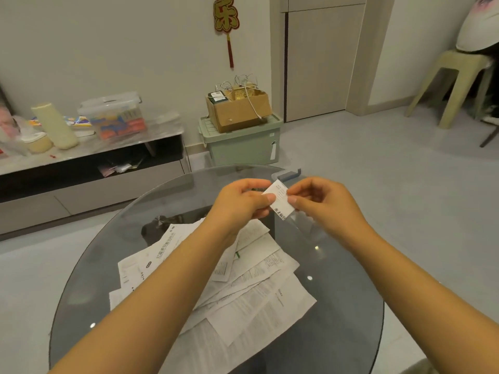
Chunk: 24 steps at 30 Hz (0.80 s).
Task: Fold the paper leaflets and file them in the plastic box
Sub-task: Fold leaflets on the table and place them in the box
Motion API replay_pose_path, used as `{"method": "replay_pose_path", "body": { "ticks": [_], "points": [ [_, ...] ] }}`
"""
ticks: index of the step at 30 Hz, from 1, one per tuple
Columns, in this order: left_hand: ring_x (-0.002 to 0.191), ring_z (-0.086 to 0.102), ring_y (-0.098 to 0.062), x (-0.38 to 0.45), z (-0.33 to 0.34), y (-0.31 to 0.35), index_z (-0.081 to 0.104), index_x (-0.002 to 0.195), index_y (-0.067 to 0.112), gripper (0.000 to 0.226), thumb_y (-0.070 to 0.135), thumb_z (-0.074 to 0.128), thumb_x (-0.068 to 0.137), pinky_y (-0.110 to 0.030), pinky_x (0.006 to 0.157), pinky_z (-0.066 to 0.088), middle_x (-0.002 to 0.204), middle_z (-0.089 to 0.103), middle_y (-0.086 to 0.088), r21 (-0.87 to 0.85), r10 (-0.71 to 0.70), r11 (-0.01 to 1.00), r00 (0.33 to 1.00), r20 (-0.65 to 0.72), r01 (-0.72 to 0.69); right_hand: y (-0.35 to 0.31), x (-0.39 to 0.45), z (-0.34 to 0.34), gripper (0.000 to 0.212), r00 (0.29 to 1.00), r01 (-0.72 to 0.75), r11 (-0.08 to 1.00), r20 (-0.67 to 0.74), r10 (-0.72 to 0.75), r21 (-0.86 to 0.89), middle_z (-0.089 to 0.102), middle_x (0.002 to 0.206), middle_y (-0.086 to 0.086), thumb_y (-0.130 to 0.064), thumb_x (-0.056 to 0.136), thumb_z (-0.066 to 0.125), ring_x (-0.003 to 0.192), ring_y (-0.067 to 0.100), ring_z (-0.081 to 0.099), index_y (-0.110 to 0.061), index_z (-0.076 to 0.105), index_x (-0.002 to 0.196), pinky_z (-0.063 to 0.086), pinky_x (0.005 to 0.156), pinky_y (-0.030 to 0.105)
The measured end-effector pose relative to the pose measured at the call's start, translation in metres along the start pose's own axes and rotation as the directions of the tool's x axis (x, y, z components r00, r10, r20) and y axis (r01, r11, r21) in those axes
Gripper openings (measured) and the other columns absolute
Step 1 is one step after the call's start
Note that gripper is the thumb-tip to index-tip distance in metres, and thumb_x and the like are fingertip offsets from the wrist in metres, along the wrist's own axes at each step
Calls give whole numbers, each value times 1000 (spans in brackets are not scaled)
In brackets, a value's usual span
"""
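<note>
Left hand (pixel 243 198): raised above the surface, thumb and fingers pinching the left edge of the folded leaflet (pixel 279 201).
Right hand (pixel 321 201): level with the left, thumb and forefinger pinching the leaflet's right edge — the other fingers curled behind.
Folded leaflet: a small white strip with printed text, held in the air between both hands, tilted, over the far side of the surface.
Box (pixel 289 175): clear plastic with a blue-grey latch, on the far right part of the surface, mostly hidden behind the hands and leaflet; what it holds cannot be told.
Pile (pixel 243 287): many unfolded printed leaflets lying loose and overlapping in the middle of the surface, partly under the left forearm.
Surface (pixel 351 306): round dark glass top — a few light spots reflect on it.
Background: a low cabinet (pixel 89 171) at left with a clear bin (pixel 113 114) on top; a green crate (pixel 243 144) with a cardboard box (pixel 237 109) on it; a beige stool (pixel 453 85) at right.
</note>
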<state>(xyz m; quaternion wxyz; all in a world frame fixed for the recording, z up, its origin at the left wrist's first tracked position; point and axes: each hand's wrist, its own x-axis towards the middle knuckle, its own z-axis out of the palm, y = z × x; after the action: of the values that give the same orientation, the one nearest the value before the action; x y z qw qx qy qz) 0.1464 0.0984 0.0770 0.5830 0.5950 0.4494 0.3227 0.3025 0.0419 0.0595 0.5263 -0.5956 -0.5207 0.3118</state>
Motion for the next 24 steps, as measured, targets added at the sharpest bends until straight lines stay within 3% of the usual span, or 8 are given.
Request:
{"method": "replay_pose_path", "body": {
  "ticks": [2, 4, 6, 8, 11, 15, 19, 24],
  "points": [
    [78, 69, -11, 11, 8, 5, 62, 111, 13, 23, 9, 63, 88, -18, 67, 54, 93, 73, -8, 21, 22, 1000, 1000, -3, -22, 4, 8, -8, 15, 999, 2, 999, -52, -5, -54, 71, 84, 2, -7, 83, 67, 79, 23, 66, -23, 69, 82, 53, 65, 22],
    [84, 67, -10, 26, 19, 4, 59, 112, 17, 22, 16, 60, 91, -23, 76, 56, 96, 71, -5, 150, 87, 985, 996, -31, -81, 10, 17, -18, 17, 988, 3, 990, -151, -25, -142, 71, 85, 1, -11, 84, 67, 80, 20, 66, -27, 70, 83, 53, 69, 28],
    [89, 61, -7, 40, 31, 0, 57, 117, 21, 24, 22, 55, 93, -25, 83, 51, 98, 66, 5, 354, 200, 918, 979, -30, -177, 16, 24, -31, 16, 962, 3, 967, -262, -72, -254, 70, 84, 0, -11, 84, 65, 73, 12, 63, -25, 71, 88, 48, 65, 14],
    [97, 56, -6, 47, 40, -5, 59, 118, 22, 25, 23, 49, 95, -26, 97, 41, 104, 61, 11, 529, 305, 797, 950, 68, -293, 19, 28, -42, 16, 938, 16, 914, -312, -155, -406, 68, 85, -1, -10, 85, 63, 66, 3, 57, -20, 72, 94, 40, 61, 2],
    [121, 43, -9, 60, 57, -14, 63, 117, 24, 38, 29, 32, 93, -27, 106, 10, 121, 59, 9, 696, 361, 543, 879, 312, -470, 32, 31, -54, 18, 927, 24, 810, -290, -237, -586, 64, 90, -2, -10, 87, 60, 65, 5, 52, -14, 71, 100, 36, 62, 2],
    [120, 41, -10, 74, 73, -21, 62, 121, 22, 61, 32, 17, 80, -27, 102, 12, 128, 57, 6, 722, 371, 325, 785, 497, -611, 44, 29, -59, 20, 923, 59, 722, -238, -303, -690, 66, 95, 2, -9, 89, 59, 76, 10, 51, -12, 69, 105, 37, 74, 16],
    [115, 42, -13, 81, 82, -26, 58, 125, 22, 84, 43, -2, 71, -32, 97, 25, 131, 54, 7, 734, 318, 171, 742, 590, -657, 50, 33, -60, 24, 925, 41, 682, -231, -302, -730, 65, 97, 3, -7, 87, 60, 80, 11, 50, -11, 68, 110, 36, 74, 17],
    [105, 42, -13, 84, 83, -30, 61, 118, 21, 85, 44, -5, 69, -34, 97, 24, 118, 57, 5, 743, 342, 113, 728, 594, -659, 52, 38, -52, 20, 934, -12, 627, -233, -272, -779, 64, 94, 12, -6, 86, 59, 88, 28, 59, -6, 70, 103, 45, 72, 32]
  ]
}}
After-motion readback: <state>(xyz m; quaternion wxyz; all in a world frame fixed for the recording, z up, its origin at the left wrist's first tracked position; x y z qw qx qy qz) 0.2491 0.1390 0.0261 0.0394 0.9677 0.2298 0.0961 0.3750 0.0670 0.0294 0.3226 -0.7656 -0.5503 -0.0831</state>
